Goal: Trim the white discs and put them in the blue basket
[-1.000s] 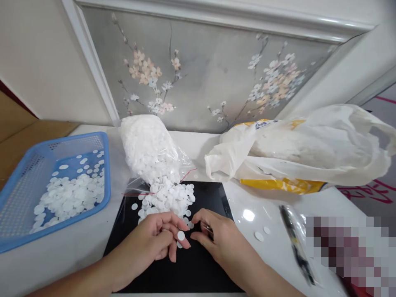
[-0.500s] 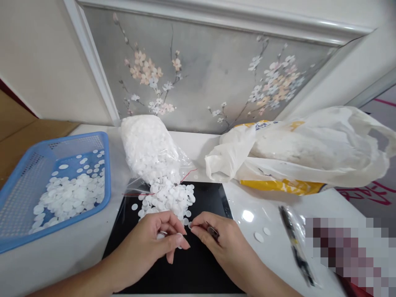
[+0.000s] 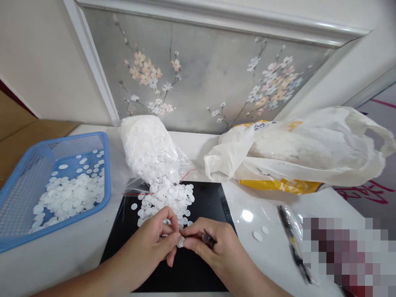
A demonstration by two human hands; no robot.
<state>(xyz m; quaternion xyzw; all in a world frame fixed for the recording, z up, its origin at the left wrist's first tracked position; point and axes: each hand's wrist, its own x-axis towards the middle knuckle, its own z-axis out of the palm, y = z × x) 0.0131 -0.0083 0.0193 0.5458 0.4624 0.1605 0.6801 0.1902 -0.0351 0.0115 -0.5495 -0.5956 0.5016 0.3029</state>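
Note:
Over the black board [image 3: 192,274], my left hand [image 3: 154,241] pinches a small white disc [image 3: 180,242] between thumb and forefinger. My right hand [image 3: 218,245] is closed around a small dark metal tool [image 3: 208,238], mostly hidden by the fingers, so its kind cannot be made out. The right thumb and forefinger meet the disc's right side. Just beyond both hands lies a heap of white discs [image 3: 167,200], spilling from the mouth of a clear plastic bag [image 3: 145,142] full of the same discs.
At left stands a blue basket [image 3: 107,173] with many white discs inside. A white and yellow plastic bag [image 3: 278,165] lies at back right. Loose discs [image 3: 257,236] and a clear packet with dark pen-like items [image 3: 292,239] rest on the white table at right. A floral panel [image 3: 204,66] rises behind.
My right hand has moved left, and its fingertips now meet the disc in my left hand. Before, the hands were slightly apart, with a disc at the right fingertips. The left fingers have drawn in.

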